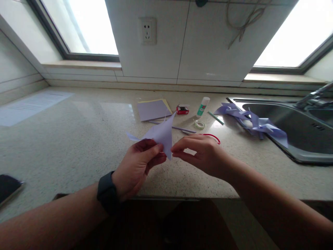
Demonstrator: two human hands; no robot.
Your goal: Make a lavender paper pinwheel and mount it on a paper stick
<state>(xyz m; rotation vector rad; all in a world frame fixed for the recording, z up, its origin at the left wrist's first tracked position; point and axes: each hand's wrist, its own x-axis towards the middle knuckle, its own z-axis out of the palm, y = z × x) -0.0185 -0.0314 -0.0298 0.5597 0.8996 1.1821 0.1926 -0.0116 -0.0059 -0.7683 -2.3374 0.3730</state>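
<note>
Above the speckled countertop [78, 132] both hands hold a folded piece of lilac paper [161, 133] with pointed corners. My left hand [137, 166], with a dark watch on the wrist, pinches its lower left part between thumb and fingers. My right hand [203, 152] pinches its lower right edge with the fingertips. A red loop, probably scissor handles [214, 137], shows just behind my right hand; the rest of it is hidden.
Behind lie a stack of lilac and yellow sheets [153, 109], a small red box [182, 109], a glue bottle [203, 106], a tape roll [199, 124], a pen [182, 129] and folded lilac pinwheels [249, 119] at the steel sink [291, 132]. A dark phone [7, 187] lies far left, a printed sheet [31, 106] beyond.
</note>
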